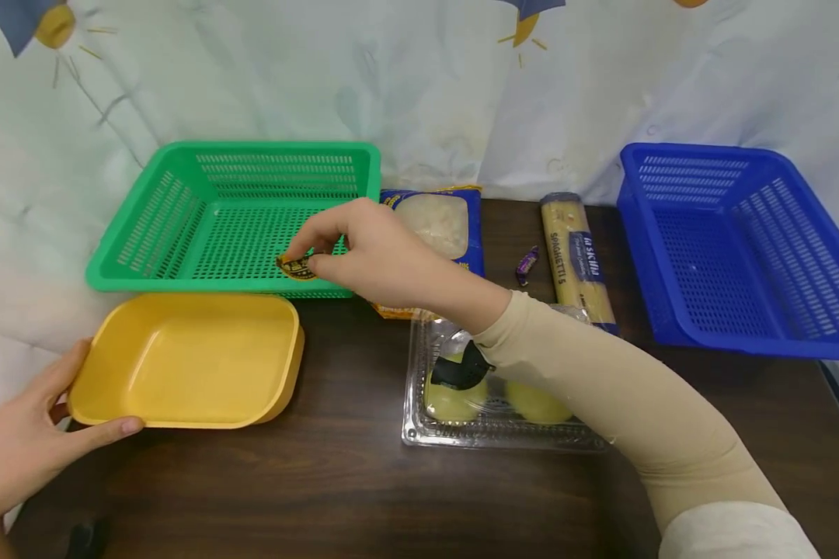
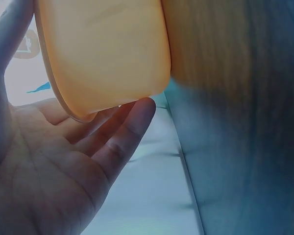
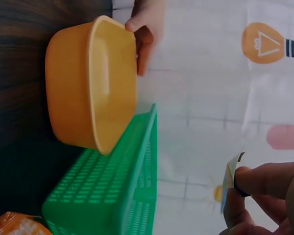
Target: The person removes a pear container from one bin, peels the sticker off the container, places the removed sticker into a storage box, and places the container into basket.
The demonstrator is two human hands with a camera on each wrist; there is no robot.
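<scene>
Nearest the head camera: left hand (image 1: 24, 442), low at the table's near left corner, fingers straight and relaxed, thumb along the near rim and the other fingers round the left end of the yellow tub (image 1: 189, 359). Steadies rather than grips; in the left wrist view the same open palm (image 2: 54, 166) lies under the tub's corner (image 2: 103, 54), fingertips just touching its wall.

Farther out, right hand (image 1: 367, 252) reaches across from the right on a sleeved forearm, wrist raised, knuckles up, hovering over the near rim of the green basket (image 1: 238, 213). Pinches a small candy wrapper (image 1: 296, 267), gold and black, between thumb and forefinger, remaining fingers loosely curled behind. Seen edge-on in the right wrist view (image 3: 229, 188), flat and thin, sticking out past the fingertips.

Judged very light, thin and crinkly, probably slick foil; little to break, but easy to let slip. Best held as now, a fingertip pinch across the flat faces near one end, with light pressure only.

Under the right forearm: clear clamshell (image 1: 489, 388) with yellow fruit. Behind the knuckles: blue pasta bag (image 1: 447, 225). Further right of the fingers: a small purple candy (image 1: 527, 264), a spaghetti packet (image 1: 576, 256), then the blue basket (image 1: 734, 248), well apart from both hands.
</scene>
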